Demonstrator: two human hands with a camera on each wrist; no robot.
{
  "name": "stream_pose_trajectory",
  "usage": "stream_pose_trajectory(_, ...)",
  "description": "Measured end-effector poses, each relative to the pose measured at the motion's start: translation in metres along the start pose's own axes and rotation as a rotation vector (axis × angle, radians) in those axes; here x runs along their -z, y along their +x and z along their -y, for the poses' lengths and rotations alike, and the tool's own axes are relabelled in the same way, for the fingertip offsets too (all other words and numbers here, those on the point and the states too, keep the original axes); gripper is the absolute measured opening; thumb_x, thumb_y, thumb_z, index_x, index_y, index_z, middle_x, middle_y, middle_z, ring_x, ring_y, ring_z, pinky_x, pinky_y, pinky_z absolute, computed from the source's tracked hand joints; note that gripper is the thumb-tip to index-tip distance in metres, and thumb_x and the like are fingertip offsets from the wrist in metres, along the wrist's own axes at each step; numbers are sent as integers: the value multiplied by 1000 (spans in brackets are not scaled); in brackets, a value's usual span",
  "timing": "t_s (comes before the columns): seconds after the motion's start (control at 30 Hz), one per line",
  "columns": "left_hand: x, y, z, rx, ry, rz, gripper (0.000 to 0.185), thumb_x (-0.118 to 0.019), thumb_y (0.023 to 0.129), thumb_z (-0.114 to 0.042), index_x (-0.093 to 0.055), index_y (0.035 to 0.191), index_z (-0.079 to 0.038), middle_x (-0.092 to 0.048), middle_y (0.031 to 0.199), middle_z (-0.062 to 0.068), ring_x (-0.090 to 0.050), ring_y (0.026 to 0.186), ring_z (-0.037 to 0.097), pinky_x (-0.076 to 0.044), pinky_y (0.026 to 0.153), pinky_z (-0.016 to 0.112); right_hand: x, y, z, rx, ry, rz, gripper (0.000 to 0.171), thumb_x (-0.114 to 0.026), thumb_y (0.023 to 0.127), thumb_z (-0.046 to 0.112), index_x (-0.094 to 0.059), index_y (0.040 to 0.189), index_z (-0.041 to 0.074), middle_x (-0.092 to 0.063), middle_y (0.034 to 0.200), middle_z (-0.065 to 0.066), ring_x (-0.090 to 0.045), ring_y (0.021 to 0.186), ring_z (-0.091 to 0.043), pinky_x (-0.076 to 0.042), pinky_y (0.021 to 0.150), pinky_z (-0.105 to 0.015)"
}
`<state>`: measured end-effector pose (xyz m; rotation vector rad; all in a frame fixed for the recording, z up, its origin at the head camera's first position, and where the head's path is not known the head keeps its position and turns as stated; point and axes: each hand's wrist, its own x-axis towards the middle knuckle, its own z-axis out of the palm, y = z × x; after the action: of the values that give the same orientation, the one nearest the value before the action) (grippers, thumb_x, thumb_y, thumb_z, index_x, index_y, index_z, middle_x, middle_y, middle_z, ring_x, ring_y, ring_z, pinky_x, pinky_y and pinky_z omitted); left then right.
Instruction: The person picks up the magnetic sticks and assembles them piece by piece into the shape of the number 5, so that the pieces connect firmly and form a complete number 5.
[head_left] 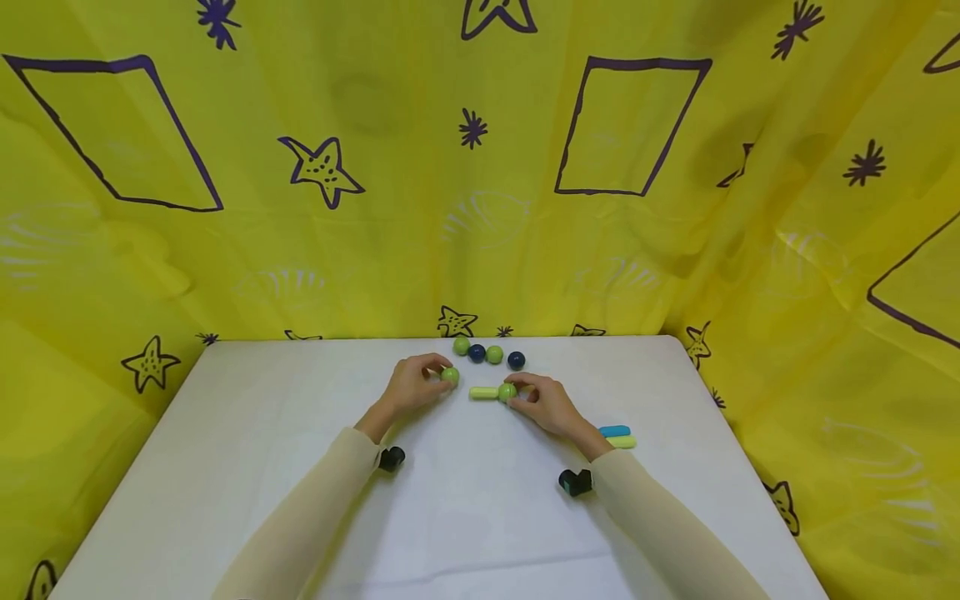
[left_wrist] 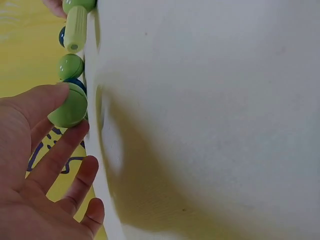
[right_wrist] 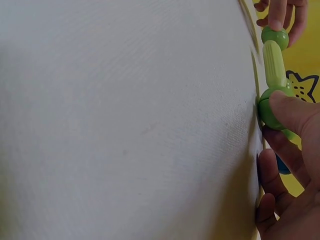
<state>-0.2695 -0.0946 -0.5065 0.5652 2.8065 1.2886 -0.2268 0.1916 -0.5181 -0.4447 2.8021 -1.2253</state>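
My left hand [head_left: 414, 382] pinches a green ball [head_left: 450, 377] between thumb and fingers, close over the white table. In the left wrist view that ball [left_wrist: 70, 106] sits at the thumb tip. My right hand [head_left: 550, 403] pinches a second green ball [head_left: 507, 392], which has a pale green ribbed stick [head_left: 483, 392] at its left side. The stick's free end points toward the left hand's ball, with a gap between them. In the right wrist view the stick [right_wrist: 274, 65] and the gripped ball [right_wrist: 270, 109] appear in line.
Behind the hands lie two green balls [head_left: 494, 355] and two dark blue balls [head_left: 516, 361] in a row. A blue stick [head_left: 615, 431] and a yellow-green stick [head_left: 622, 442] lie beside the right wrist. Yellow curtains [head_left: 405, 250] surround the white table [head_left: 247, 467].
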Motion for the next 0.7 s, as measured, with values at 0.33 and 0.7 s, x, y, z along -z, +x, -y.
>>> stream_pose_trajectory(0.33, -5, -14, -8, -66, -9, 83, 24, -84, 85, -16, -77, 108, -13, -78, 99, 1, -68, 100, 24, -50, 92, 43, 2, 0, -1, 15, -3, -3, 35, -78, 93, 15, -71, 127, 15, -70, 109, -2, -53, 72, -13, -43, 65, -26)
stream_pose_trajectory(0.7, -9, -21, -5, -79, 15, 84, 25, -83, 85, -15, -77, 109, -12, -77, 100, 1, -67, 99, 22, -49, 92, 42, 0, 0, 1, 3, -6, -4, 34, -77, 93, 15, -71, 127, 15, -70, 109, -2, -53, 71, -14, -43, 65, -26)
